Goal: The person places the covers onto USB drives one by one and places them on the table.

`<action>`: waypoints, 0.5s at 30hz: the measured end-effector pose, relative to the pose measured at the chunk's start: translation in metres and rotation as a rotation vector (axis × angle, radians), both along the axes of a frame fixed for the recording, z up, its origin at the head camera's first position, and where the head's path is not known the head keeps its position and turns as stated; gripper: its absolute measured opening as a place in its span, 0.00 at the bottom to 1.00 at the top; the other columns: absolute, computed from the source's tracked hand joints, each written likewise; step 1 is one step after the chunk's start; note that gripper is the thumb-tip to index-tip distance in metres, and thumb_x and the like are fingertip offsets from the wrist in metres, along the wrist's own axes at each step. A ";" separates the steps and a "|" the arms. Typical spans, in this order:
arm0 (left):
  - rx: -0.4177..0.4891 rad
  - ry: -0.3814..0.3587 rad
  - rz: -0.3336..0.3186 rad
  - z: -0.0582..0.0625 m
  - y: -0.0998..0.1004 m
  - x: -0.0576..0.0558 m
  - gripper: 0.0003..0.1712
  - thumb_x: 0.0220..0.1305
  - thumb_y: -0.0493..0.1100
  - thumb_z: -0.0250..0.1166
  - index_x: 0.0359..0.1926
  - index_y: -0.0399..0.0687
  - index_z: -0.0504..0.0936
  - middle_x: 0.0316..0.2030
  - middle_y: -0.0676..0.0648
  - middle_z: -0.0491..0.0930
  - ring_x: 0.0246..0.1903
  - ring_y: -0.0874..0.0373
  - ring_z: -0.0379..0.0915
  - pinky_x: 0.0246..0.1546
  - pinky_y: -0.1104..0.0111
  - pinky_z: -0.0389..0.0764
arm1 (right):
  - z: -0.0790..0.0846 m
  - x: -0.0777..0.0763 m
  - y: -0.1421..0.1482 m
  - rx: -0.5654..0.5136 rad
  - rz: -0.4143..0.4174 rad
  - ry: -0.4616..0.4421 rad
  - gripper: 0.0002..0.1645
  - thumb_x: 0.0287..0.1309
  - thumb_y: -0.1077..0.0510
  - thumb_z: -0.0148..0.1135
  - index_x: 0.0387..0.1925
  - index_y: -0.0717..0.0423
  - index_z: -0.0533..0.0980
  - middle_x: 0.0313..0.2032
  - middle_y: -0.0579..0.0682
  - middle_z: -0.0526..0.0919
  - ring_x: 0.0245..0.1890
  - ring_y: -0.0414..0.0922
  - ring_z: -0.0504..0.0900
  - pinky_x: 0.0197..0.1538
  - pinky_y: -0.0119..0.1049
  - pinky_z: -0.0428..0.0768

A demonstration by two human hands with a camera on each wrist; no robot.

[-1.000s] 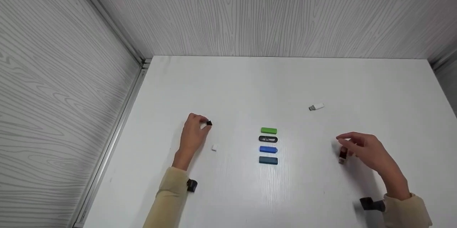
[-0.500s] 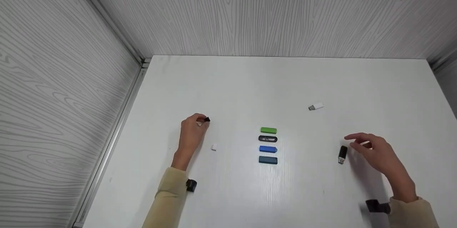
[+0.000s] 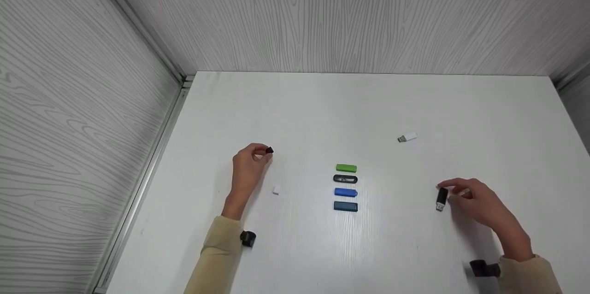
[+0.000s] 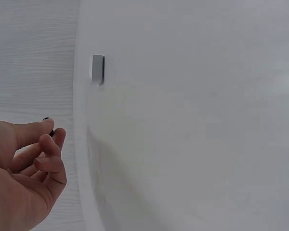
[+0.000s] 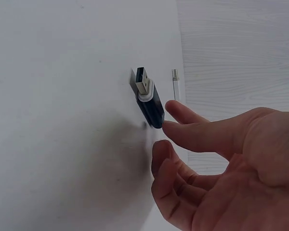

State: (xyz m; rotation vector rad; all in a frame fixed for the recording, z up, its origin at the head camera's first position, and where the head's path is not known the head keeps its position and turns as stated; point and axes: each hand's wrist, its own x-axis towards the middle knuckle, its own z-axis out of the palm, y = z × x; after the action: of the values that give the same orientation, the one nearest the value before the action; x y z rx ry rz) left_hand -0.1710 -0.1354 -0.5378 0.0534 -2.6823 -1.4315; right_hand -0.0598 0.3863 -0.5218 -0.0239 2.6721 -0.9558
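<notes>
In the head view my left hand (image 3: 247,169) is raised over the left part of the table, pinching a small black cap (image 3: 269,150) between thumb and fingertips. Only slivers of that cap show in the left wrist view. A small white cap (image 3: 276,190) lies on the table below this hand. At the right, my right hand (image 3: 479,204) has its thumb and index finger at the back end of a black USB stick (image 3: 441,199). The stick's bare metal plug (image 5: 142,81) points away from the hand. A thumb-stick gap is not plain.
Green (image 3: 346,168), black (image 3: 345,179), blue (image 3: 345,192) and teal (image 3: 345,206) USB sticks lie in a column mid-table. A white USB stick (image 3: 407,137) with bare plug lies farther back. Wood-grained panels (image 3: 295,17) stand behind and at the left.
My right hand drew back rightward off the black USB stick, leaving it on the table, then came back to its end. My left hand rose slightly away from me with the black cap.
</notes>
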 end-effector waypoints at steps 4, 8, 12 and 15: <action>0.004 0.003 -0.009 0.003 0.004 0.000 0.12 0.65 0.34 0.74 0.49 0.39 0.88 0.40 0.41 0.91 0.31 0.57 0.76 0.32 0.75 0.71 | -0.004 0.000 0.000 0.002 -0.012 0.006 0.21 0.69 0.69 0.58 0.60 0.60 0.81 0.50 0.68 0.83 0.46 0.55 0.82 0.42 0.39 0.77; 0.010 -0.004 -0.013 0.003 0.005 0.001 0.11 0.66 0.35 0.73 0.49 0.40 0.88 0.40 0.42 0.91 0.30 0.59 0.75 0.32 0.74 0.72 | -0.005 0.001 0.001 0.011 -0.032 0.008 0.19 0.69 0.67 0.62 0.59 0.59 0.82 0.49 0.65 0.84 0.45 0.51 0.81 0.41 0.37 0.77; 0.001 -0.009 -0.014 0.001 0.003 0.003 0.11 0.67 0.36 0.73 0.50 0.40 0.88 0.41 0.42 0.91 0.31 0.59 0.74 0.33 0.73 0.72 | -0.006 0.003 0.001 0.011 -0.048 0.011 0.18 0.68 0.64 0.64 0.58 0.59 0.82 0.49 0.64 0.83 0.45 0.49 0.81 0.40 0.37 0.76; -0.002 -0.016 -0.007 0.000 0.002 0.004 0.12 0.67 0.36 0.72 0.50 0.40 0.88 0.41 0.42 0.91 0.31 0.59 0.74 0.33 0.73 0.72 | -0.006 0.003 0.000 0.008 -0.057 0.011 0.17 0.68 0.62 0.66 0.56 0.60 0.83 0.48 0.64 0.82 0.45 0.49 0.80 0.40 0.38 0.76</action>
State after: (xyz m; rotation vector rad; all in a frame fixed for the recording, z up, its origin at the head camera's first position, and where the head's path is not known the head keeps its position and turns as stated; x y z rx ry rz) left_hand -0.1672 -0.1332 -0.5378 0.0553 -2.6987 -1.4370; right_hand -0.0567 0.3863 -0.5277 0.0497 2.6996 -0.9645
